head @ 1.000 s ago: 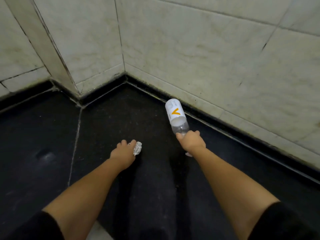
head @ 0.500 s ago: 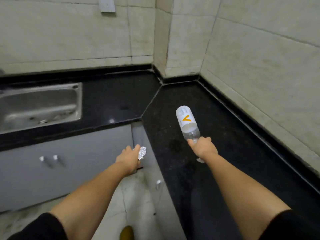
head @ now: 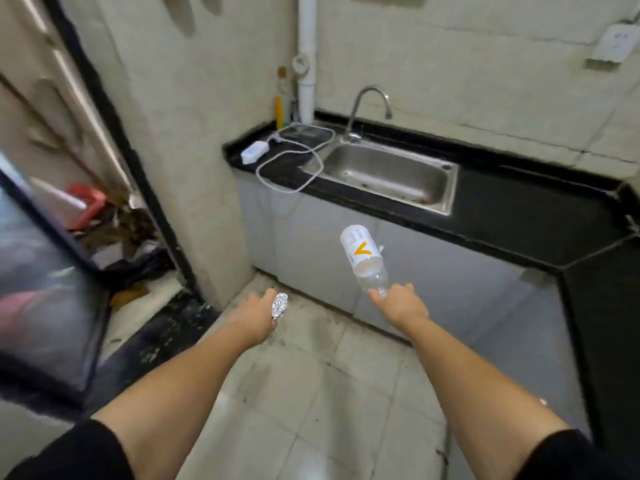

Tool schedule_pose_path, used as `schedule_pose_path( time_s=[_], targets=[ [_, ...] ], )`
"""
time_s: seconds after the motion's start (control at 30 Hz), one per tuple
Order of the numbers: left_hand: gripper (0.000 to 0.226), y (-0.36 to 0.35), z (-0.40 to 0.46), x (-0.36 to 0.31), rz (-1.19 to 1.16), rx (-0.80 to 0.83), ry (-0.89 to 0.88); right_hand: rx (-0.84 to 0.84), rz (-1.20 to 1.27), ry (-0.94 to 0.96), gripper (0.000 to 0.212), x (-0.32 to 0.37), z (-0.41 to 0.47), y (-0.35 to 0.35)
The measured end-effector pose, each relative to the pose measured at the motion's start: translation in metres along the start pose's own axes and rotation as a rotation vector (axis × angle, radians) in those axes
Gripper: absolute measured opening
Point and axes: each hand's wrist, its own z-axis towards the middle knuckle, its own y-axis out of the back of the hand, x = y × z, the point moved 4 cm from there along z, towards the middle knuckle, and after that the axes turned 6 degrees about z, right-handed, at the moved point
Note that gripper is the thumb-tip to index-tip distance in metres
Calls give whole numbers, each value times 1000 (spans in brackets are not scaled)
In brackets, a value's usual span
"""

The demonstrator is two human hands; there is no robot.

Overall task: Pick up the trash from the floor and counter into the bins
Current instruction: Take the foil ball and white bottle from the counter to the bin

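Pale floor tiles [head: 322,382] are filling the lower middle of my view, with cream wall tiles behind and one black counter [head: 512,216] running along the right side and wrapping round the corner.

Far left, I am seeing a blurred doorway with a heap of clutter [head: 104,223] beyond it, including one red item I cannot identify. Moving right, one white power adapter [head: 254,151] is lying on the counter's left end, its single white cable [head: 294,161] looping across the black top and over the front edge. One white pipe [head: 306,57] is running up the wall behind it. One steel sink [head: 388,174] is sitting sunk into the counter, with one curved tap [head: 369,105] over it, and one wall socket [head: 614,43] is showing at upper right.

I am holding both arms out over the floor. My left hand [head: 256,317] is curling its fingers around one crumpled foil ball [head: 280,305], which is sticking out past the fingertips. My right hand [head: 403,306] is gripping one clear plastic bottle [head: 363,258] by its neck end, fingers closed round it, the bottle tilting up and away in front of the grey cabinet doors [head: 450,282]. Its white label is carrying one orange mark.
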Motion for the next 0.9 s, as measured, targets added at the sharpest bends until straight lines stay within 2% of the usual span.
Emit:
schedule_pose_path(
  time_s=[0.2,0.33,0.43,0.63,0.77,0.9],
  targets=[
    [45,-28,-85,194,-137,17,366,197,-187,296,50,147,-60,-123],
    [43,-53,-156,266,-221,20,559,345,-321,443,48,214,-104,-189],
    [42,-83,-208,302,-301,24,709,390,-367,537,49,252,-129,-240],
    [50,-169,-309,348,-498,123,941,529,-549,675,59,275,-196,-371],
    [56,-226,-358,389,-575,199,981,608,-714,712,53,280,-251,-444],
    [55,-274,-386,433,-640,266,960,637,-795,656,56,275,-281,-525]
  ],
)
